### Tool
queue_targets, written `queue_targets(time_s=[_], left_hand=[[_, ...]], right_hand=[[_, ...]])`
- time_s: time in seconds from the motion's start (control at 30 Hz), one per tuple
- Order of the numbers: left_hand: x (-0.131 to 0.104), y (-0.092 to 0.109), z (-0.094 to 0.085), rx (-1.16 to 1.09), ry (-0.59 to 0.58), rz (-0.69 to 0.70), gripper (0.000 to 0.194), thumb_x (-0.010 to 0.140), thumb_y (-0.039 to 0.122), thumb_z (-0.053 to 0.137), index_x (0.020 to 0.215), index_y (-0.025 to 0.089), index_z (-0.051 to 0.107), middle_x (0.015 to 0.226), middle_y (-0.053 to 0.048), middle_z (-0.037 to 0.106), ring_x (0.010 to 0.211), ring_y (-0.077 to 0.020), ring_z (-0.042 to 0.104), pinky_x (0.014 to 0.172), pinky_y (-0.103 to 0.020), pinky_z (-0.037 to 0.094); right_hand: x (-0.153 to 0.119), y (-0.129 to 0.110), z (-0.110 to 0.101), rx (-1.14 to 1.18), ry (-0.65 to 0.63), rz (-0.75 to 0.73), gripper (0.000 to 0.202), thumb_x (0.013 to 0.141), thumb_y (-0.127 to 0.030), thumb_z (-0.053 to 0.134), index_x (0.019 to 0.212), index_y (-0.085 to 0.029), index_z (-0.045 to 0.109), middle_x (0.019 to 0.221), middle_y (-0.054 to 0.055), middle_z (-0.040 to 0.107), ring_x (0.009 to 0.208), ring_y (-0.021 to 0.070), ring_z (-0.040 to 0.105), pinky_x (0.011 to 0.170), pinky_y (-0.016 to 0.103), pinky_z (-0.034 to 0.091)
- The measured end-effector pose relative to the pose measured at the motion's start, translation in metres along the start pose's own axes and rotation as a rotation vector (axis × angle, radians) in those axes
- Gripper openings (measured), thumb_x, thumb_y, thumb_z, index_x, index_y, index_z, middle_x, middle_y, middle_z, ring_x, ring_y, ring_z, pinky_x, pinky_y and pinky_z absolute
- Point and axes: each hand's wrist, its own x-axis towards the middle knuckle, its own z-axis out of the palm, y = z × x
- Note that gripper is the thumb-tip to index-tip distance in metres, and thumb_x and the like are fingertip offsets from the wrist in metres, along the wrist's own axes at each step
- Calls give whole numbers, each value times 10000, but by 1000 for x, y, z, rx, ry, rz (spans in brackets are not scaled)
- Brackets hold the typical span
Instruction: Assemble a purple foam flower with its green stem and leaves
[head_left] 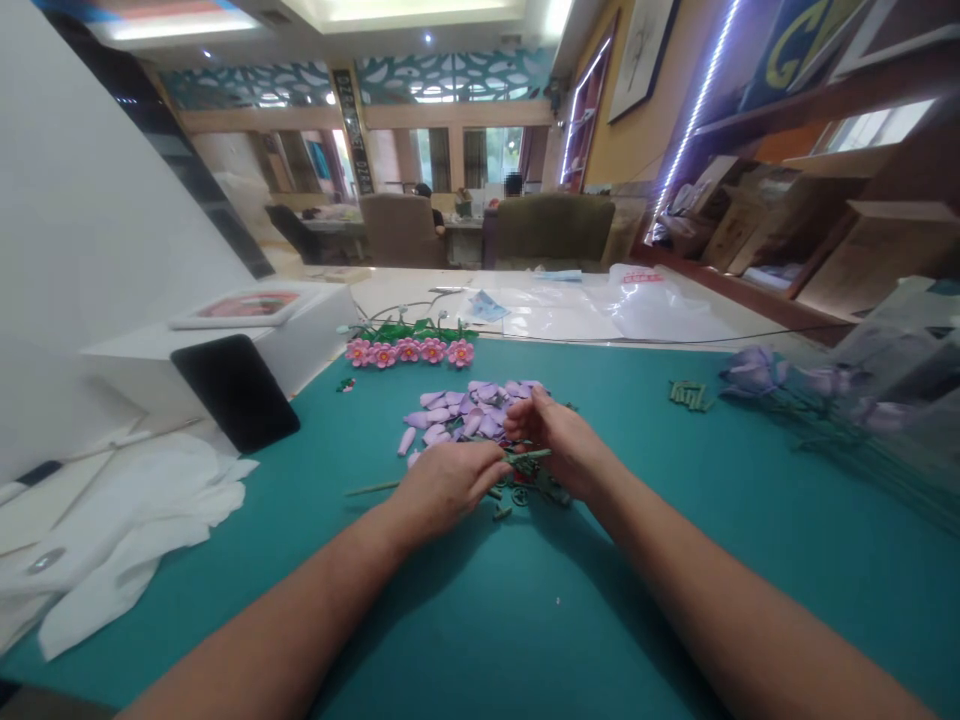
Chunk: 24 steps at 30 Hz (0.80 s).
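My left hand [448, 483] and my right hand [556, 440] meet over a teal mat [675, 560]. Between their fingertips they pinch a thin green stem piece [529, 456]. A long thin stick [373, 489] pokes out leftward from under the left hand. Just beyond the hands lies a pile of lilac petals [469, 412]. Small green and red parts [525, 494] lie scattered under the hands.
A row of pink flowers with green leaves [409, 350] lies at the mat's far edge. Purple finished flowers [757, 372] and small green pieces [688, 394] are at right. A black tablet [234, 390], white box [225, 345], white cloth [127, 540] sit left; plastic bags [600, 305] behind.
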Motion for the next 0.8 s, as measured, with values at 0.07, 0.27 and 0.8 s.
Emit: queue_targets(time_s=[0.07, 0.27, 0.8], left_hand=[[-1, 1, 2, 20, 11, 13, 301, 952, 334, 374, 804, 201, 600, 697, -7, 614, 635, -150, 546, 567, -235, 338], [-1, 6, 6, 92, 34, 22, 303, 966, 298, 369, 796, 188, 595, 720, -27, 621, 655, -162, 565, 577, -251, 348], [-4, 8, 0, -31, 25, 42, 225, 957, 278, 412, 891, 189, 608, 768, -27, 649, 662, -164, 565, 582, -260, 363]], right_hand=[[-2, 0, 3, 19, -10, 15, 456, 742, -648, 608, 716, -194, 642, 694, 37, 670, 632, 148, 593, 603, 267, 457], [-6, 5, 10, 111, -88, 75, 404, 725, -592, 635, 705, -188, 643, 666, 30, 657, 588, 145, 578, 555, 259, 442], [-5, -1, 6, -99, -18, -36, 376, 709, -569, 656, 716, -194, 639, 643, 0, 635, 589, 127, 549, 574, 254, 424]])
